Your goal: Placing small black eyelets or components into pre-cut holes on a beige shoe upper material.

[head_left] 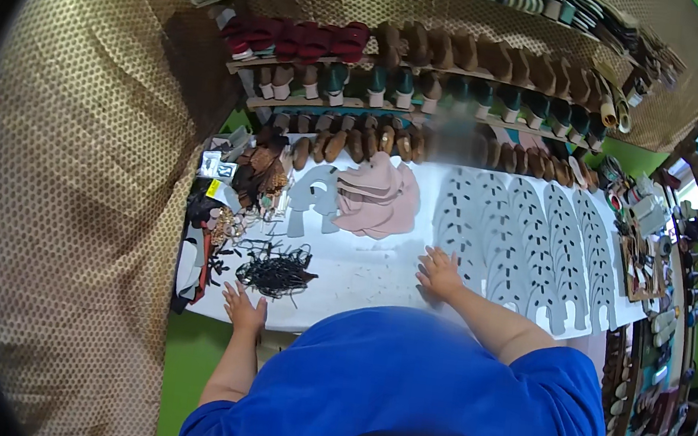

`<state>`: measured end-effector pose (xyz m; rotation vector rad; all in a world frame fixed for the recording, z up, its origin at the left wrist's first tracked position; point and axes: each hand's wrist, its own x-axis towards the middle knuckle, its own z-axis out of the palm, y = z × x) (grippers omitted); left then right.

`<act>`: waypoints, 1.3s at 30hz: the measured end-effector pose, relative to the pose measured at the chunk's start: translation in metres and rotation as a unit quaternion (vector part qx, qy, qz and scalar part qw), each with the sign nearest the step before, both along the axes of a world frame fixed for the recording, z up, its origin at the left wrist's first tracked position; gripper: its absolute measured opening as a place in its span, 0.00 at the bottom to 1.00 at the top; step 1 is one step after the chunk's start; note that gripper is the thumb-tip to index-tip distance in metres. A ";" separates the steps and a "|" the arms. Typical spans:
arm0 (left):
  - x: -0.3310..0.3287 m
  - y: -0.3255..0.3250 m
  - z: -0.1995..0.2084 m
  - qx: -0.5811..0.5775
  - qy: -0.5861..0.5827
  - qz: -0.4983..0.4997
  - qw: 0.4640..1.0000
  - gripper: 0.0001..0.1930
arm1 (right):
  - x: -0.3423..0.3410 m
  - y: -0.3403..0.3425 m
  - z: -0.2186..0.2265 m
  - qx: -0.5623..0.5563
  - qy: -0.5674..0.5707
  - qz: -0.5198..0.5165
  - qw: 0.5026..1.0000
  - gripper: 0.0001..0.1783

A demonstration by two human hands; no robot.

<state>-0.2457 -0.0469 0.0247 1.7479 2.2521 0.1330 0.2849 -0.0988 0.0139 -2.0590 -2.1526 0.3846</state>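
left hand: splayed, back up; right hand: splayed, farther forward; right forearm: slanting inward

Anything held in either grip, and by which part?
Nothing visibly held: left grip open near the black straps, right grip open near grey pieces.

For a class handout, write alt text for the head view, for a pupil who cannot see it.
A person in blue has both open hands at a white table: the left hand near tangled black strips, the right hand near rows of grey pieces. Pink pieces lie farther back.
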 end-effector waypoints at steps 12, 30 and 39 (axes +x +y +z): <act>-0.076 0.057 -0.020 0.054 0.003 -0.108 0.993 0.50 | -0.162 0.189 0.047 0.089 0.069 0.055 0.992 0.26; -0.082 0.067 -0.010 -0.008 -0.019 -0.137 0.990 0.48 | -0.219 0.399 0.015 -0.024 -0.113 -0.168 0.979 0.15; -0.084 0.068 -0.015 0.030 -0.009 -0.149 0.988 0.47 | -0.211 0.382 0.033 0.162 0.104 -0.114 0.975 0.09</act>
